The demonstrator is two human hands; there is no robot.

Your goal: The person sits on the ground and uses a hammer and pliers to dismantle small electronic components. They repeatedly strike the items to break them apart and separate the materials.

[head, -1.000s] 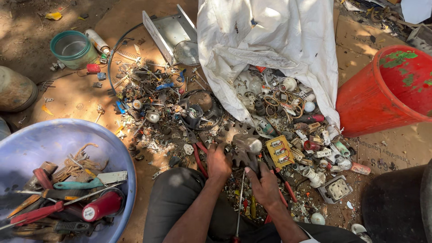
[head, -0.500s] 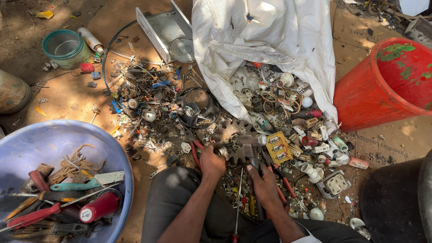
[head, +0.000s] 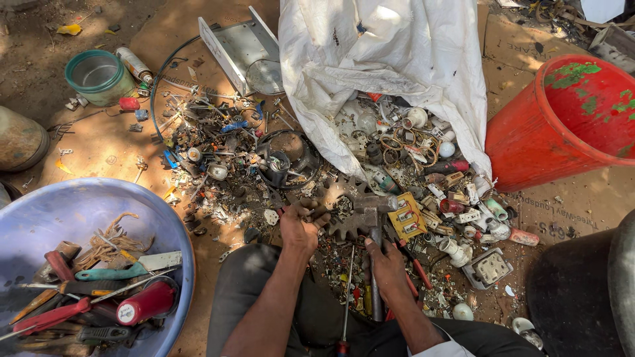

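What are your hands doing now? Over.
Left hand steadies a small piece on the gear. Right hand grips the hammer. Scrap crowds around.

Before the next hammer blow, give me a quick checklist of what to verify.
1. Right hand grips the hammer handle: ok.
2. Left hand steadies something small beside the gear: cannot tell what, the fingers hide it.
3. Left fingers apart from the hammer head: not ok, they sit close beside it.
4. Ground around the gear free of loose scrap: not ok, parts lie all around.
5. Screwdriver out of the way: not ok, it lies between the legs by the hammer handle.
6. Basin of tools within reach: ok, at the left knee.
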